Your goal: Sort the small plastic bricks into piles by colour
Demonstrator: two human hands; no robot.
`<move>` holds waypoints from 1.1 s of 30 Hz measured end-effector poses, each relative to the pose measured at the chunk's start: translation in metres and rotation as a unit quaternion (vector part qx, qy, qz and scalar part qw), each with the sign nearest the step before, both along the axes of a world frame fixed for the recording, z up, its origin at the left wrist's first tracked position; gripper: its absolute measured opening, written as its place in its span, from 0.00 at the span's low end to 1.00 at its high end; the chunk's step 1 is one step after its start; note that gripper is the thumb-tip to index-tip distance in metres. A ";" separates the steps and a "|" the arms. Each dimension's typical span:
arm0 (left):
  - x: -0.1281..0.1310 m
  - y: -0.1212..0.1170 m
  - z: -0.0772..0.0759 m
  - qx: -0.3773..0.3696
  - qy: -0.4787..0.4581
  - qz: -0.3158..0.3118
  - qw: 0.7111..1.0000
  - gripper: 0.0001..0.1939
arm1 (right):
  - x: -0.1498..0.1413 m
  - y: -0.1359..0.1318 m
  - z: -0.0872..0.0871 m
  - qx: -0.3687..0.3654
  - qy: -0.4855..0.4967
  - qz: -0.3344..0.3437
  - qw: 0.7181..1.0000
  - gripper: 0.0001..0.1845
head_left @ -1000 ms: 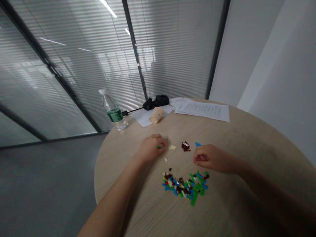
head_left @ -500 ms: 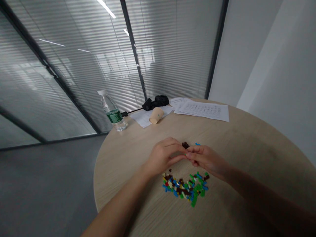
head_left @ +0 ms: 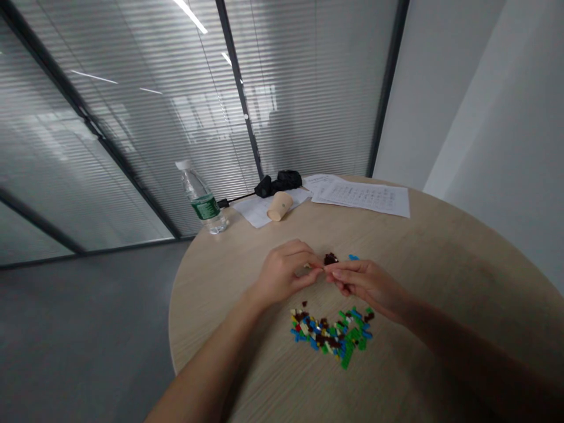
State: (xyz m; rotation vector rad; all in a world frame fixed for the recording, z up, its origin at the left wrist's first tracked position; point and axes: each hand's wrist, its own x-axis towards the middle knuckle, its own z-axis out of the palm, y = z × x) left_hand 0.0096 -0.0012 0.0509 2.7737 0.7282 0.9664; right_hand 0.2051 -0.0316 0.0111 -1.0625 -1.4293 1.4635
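Above the middle of the round table, the fingertips of my left hand (head_left: 288, 270) and my right hand (head_left: 370, 285) meet. Both hands are closed in a pinch. Whatever lies between the fingers is too small and covered to make out. Just beyond the fingertips sit some dark brown toy bricks (head_left: 330, 258), partly hidden by my right hand. A blue brick (head_left: 353, 257) shows behind the right hand. Nearer to me spreads a loose pile of small toy bricks (head_left: 330, 338) in green, blue, brown, cream and yellow. One brown brick (head_left: 304, 304) lies apart at the pile's far left.
A water bottle (head_left: 205, 202) with a green label stands at the table's (head_left: 211, 294) left edge. A paper cup (head_left: 279, 206) lies on its side on a paper sheet (head_left: 252, 210). Behind are a black bundle (head_left: 286, 180) and printed sheets (head_left: 363, 197).
My left hand has shifted slightly left and its fingers have drawn back a little. My right fingertips have also moved a little left. The brick pile looks the same.
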 end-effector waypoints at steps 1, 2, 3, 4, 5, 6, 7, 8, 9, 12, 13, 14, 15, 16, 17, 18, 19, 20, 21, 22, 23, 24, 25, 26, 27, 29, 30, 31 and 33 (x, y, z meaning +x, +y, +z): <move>-0.006 0.004 0.002 -0.007 0.022 0.027 0.999 0.07 | 0.004 0.001 0.002 0.033 -0.042 0.007 0.999 0.19; -0.014 0.009 0.004 -0.015 0.041 0.064 0.997 0.07 | 0.009 0.001 0.004 0.078 -0.100 0.018 0.992 0.19; -0.021 0.014 0.006 -0.019 0.050 0.109 0.993 0.06 | 0.014 0.003 0.007 0.138 -0.174 0.017 0.975 0.17; -0.028 0.019 0.007 -0.025 0.063 0.159 0.985 0.06 | 0.021 0.004 0.009 0.216 -0.252 0.013 0.943 0.14; -0.035 0.023 0.007 -0.033 0.082 0.201 0.976 0.06 | 0.027 0.006 0.011 0.274 -0.322 0.025 0.906 0.11; -0.040 0.027 0.007 -0.047 0.108 0.229 0.966 0.05 | 0.033 0.008 0.012 0.301 -0.371 0.032 0.878 0.09; -0.043 0.030 0.006 -0.065 0.138 0.250 0.956 0.05 | 0.038 0.009 0.013 0.299 -0.401 0.043 0.865 0.10; -0.046 0.032 0.004 -0.084 0.164 0.264 0.947 0.05 | 0.043 0.011 0.014 0.291 -0.425 0.050 0.856 0.10; -0.046 0.033 0.003 -0.099 0.187 0.272 0.939 0.05 | 0.046 0.012 0.013 0.276 -0.441 0.061 0.852 0.10; -0.045 0.034 0.000 -0.116 0.223 0.278 0.927 0.06 | 0.051 0.013 0.011 0.249 -0.463 0.102 0.845 0.09; -0.044 0.033 -0.001 -0.117 0.228 0.279 0.925 0.06 | 0.051 0.013 0.009 0.247 -0.462 0.113 0.844 0.08; -0.043 0.033 -0.001 -0.118 0.233 0.281 0.924 0.06 | 0.051 0.012 0.009 0.244 -0.458 0.121 0.846 0.08; -0.043 0.032 -0.001 -0.120 0.238 0.284 0.921 0.06 | 0.050 0.012 0.008 0.242 -0.454 0.126 0.848 0.07; -0.043 0.032 -0.001 -0.125 0.242 0.288 0.918 0.06 | 0.049 0.011 0.008 0.238 -0.451 0.130 0.850 0.07; -0.043 0.032 -0.001 -0.129 0.247 0.292 0.915 0.06 | 0.049 0.010 0.008 0.233 -0.449 0.134 0.852 0.07; -0.044 0.032 -0.001 -0.134 0.250 0.295 0.913 0.06 | 0.049 0.010 0.009 0.227 -0.447 0.137 0.854 0.07; -0.044 0.033 -0.001 -0.137 0.251 0.296 0.911 0.06 | 0.049 0.009 0.010 0.221 -0.444 0.140 0.857 0.06; -0.044 0.033 -0.002 -0.139 0.252 0.297 0.910 0.06 | 0.049 0.009 0.010 0.215 -0.440 0.143 0.860 0.06; -0.045 0.034 -0.002 -0.140 0.253 0.298 0.910 0.06 | 0.050 0.009 0.011 0.211 -0.436 0.147 0.862 0.06; -0.045 0.034 -0.003 -0.140 0.253 0.299 0.909 0.06 | 0.050 0.008 0.012 0.205 -0.434 0.151 0.864 0.06; -0.045 0.034 -0.003 -0.140 0.253 0.300 0.909 0.07 | 0.051 0.008 0.012 0.202 -0.432 0.155 0.865 0.06; -0.045 0.034 -0.002 -0.139 0.253 0.301 0.909 0.07 | 0.052 0.008 0.013 0.199 -0.430 0.159 0.866 0.06; -0.044 0.034 -0.002 -0.137 0.252 0.302 0.909 0.07 | 0.052 0.007 0.013 0.196 -0.427 0.164 0.867 0.05; -0.044 0.033 -0.001 -0.134 0.249 0.303 0.910 0.07 | 0.053 0.007 0.013 0.191 -0.423 0.168 0.870 0.05; -0.043 0.032 0.000 -0.130 0.245 0.304 0.911 0.08 | 0.053 0.007 0.013 0.182 -0.417 0.174 0.873 0.05; -0.041 0.031 0.001 -0.120 0.234 0.304 0.916 0.08 | 0.053 0.006 0.013 0.167 -0.402 0.190 0.880 0.06; -0.040 0.031 0.001 -0.115 0.228 0.302 0.918 0.08 | 0.053 0.006 0.013 0.162 -0.395 0.200 0.882 0.07; -0.039 0.030 0.001 -0.111 0.224 0.299 0.921 0.09 | 0.053 0.006 0.013 0.162 -0.390 0.209 0.882 0.08; -0.037 0.030 0.000 -0.109 0.219 0.293 0.924 0.09 | 0.052 0.006 0.014 0.179 -0.388 0.218 0.877 0.10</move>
